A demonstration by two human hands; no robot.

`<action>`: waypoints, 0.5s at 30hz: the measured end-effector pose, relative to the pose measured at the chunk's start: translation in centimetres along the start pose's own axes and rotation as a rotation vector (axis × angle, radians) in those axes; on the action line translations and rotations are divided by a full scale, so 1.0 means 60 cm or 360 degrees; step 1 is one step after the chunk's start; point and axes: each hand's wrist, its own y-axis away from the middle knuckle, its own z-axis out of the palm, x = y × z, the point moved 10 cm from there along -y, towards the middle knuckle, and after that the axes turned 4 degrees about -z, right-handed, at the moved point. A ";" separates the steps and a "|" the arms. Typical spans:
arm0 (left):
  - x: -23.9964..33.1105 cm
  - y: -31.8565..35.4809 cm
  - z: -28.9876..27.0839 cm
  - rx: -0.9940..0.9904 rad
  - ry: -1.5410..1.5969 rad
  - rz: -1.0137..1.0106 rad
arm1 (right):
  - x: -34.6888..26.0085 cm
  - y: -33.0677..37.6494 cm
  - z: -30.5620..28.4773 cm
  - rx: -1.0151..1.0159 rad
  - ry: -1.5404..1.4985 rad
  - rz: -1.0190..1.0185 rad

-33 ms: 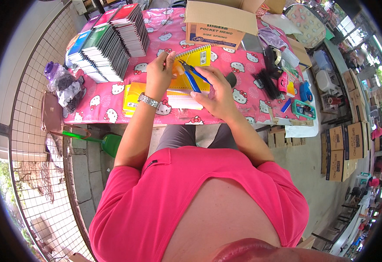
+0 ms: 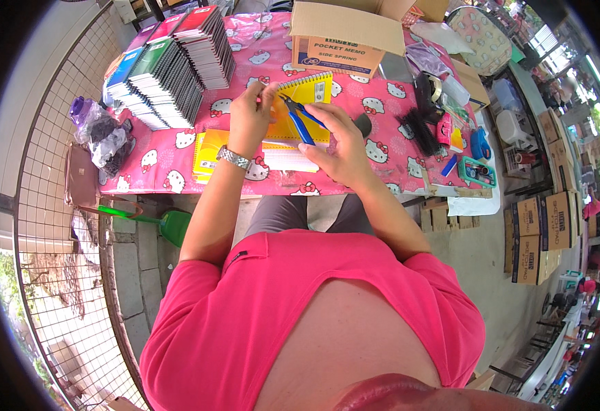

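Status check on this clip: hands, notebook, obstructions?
Left hand gripping yellow spiral notebook. Right hand holding blue-handled pliers at its spiral edge. Nothing in the way.

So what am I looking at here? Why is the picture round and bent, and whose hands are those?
There is no machine here: a person in a pink shirt wears a wide fisheye camera on the head, looking down, so straight edges curve near the rim. The forearms rising from below are that person's own. The left hand, with a metal watch on the wrist, steadies a yellow spiral notebook. The right hand holds blue-handled pliers at the notebook's wire edge. All this is over a table with a pink cartoon-cat cloth. On it lie stacks of notebooks, a cardboard box, more yellow notebooks and small tools at the right.
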 end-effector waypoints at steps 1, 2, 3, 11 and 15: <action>0.013 0.004 -0.004 0.0077 0.0004 0.0187 | 0.001 -0.001 0.001 -0.0006 0.0012 0.0005; 0.029 0.009 -0.012 0.0152 0.0009 0.0368 | 0.002 -0.002 0.004 -0.0015 0.0023 0.0013; 0.019 0.007 -0.010 0.0116 0.0079 0.0298 | 0.001 -0.005 0.006 -0.0024 0.0041 0.0014; -0.007 0.012 -0.006 -0.0006 0.0125 0.0055 | -0.016 -0.021 0.030 -0.0091 0.0371 -0.0117; -0.005 0.016 -0.017 0.0048 0.0101 0.0025 | -0.027 -0.027 0.038 -0.0126 0.0456 -0.0184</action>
